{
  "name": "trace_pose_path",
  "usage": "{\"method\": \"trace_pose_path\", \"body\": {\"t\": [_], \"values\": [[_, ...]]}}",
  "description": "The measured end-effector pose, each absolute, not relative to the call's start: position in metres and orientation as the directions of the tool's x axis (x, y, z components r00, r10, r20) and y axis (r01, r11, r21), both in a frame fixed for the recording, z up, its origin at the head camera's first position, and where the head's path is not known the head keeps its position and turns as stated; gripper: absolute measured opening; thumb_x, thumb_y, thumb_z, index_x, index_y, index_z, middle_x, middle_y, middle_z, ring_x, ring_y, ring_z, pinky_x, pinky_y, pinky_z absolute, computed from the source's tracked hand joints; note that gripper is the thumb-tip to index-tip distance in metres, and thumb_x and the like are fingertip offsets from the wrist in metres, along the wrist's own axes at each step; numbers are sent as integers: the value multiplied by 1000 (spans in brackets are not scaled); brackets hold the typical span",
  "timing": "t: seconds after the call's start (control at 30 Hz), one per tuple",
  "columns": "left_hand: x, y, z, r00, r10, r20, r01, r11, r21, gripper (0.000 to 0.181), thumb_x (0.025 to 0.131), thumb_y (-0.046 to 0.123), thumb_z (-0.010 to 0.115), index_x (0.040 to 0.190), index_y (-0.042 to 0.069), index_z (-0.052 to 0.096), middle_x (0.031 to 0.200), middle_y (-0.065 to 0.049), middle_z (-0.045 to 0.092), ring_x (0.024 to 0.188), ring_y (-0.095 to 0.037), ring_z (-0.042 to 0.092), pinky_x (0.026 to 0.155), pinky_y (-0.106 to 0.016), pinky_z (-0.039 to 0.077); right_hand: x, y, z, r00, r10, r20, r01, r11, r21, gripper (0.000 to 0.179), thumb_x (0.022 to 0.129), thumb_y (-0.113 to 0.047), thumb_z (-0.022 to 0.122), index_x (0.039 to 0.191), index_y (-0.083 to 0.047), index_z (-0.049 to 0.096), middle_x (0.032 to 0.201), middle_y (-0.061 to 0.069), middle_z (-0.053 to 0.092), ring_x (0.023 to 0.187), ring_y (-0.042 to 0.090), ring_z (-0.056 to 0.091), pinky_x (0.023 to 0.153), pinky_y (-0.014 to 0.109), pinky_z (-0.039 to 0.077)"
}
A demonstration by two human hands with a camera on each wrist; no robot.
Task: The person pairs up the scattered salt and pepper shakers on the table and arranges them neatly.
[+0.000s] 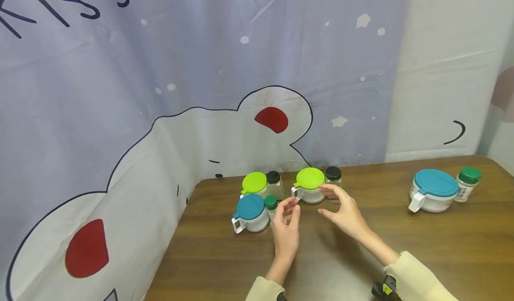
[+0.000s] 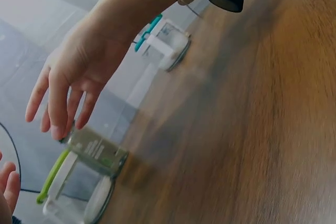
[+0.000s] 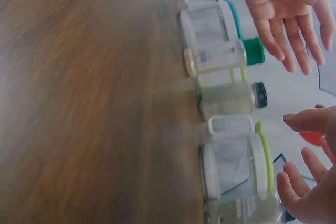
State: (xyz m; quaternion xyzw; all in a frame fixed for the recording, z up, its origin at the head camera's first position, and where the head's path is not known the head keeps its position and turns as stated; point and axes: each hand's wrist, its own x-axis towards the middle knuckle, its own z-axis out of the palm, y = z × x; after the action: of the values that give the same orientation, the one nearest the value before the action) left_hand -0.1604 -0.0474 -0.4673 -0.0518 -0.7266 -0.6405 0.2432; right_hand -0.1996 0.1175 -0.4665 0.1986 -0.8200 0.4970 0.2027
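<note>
My left hand (image 1: 286,229) hovers over the table close to a green-capped jar (image 1: 271,203), its fingers loosely bent around nothing. Just right of it, my right hand (image 1: 346,212) has thumb and fingers spread apart with an empty gap between. That hand is nearest to a lime-lidded pot (image 1: 310,185) with a side handle and a black-capped jar (image 1: 333,175) beside it. In the left wrist view the right hand (image 2: 84,61) hangs above this pair. The right wrist view shows the left hand (image 3: 289,14) with fingers extended, holding nothing.
A blue-lidded pot (image 1: 250,212) stands at the left, with another lime-lidded pot (image 1: 254,183) and black-capped jar (image 1: 275,185) behind. Far right are another blue-lidded pot (image 1: 434,189) and green-capped jar (image 1: 467,183). A printed curtain (image 1: 201,69) hangs behind the wooden table (image 1: 217,265).
</note>
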Motion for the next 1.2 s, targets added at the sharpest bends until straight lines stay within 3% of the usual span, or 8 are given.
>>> {"method": "trace_pose_path", "body": {"t": [0.13,0.4,0.87,1.2], "values": [[-161,-36,-470,-870,-223,439,409,172,896,23,94,15,61,113,4,63,109,-13,69,97,-18,66,81,-27,55,-199,128,-470,-832,-119,543,-533,447,-719,61,68,5,81,123,-5,57,116,11,65,102,23,60,82,43,56],[-163,-20,-475,-871,-203,447,416,178,892,22,92,15,63,111,4,64,107,-10,71,95,-15,66,79,-27,55,-200,148,-471,-815,-113,568,-546,480,-687,62,67,7,81,123,-4,57,114,13,66,101,25,60,80,35,56],[-166,2,-478,-904,-132,406,385,164,908,21,91,17,64,111,10,65,109,-4,70,93,-11,66,78,-26,56,-196,185,-475,-801,-71,595,-542,510,-668,63,67,6,82,124,-6,58,114,12,66,103,-7,52,81,8,47],[-169,18,-477,-934,-53,352,337,192,922,28,88,20,68,114,9,65,113,-4,66,98,-24,64,79,-26,56,-194,204,-475,-777,-52,627,-547,548,-632,62,65,10,80,122,-2,58,112,14,65,102,-6,51,79,5,45]]}}
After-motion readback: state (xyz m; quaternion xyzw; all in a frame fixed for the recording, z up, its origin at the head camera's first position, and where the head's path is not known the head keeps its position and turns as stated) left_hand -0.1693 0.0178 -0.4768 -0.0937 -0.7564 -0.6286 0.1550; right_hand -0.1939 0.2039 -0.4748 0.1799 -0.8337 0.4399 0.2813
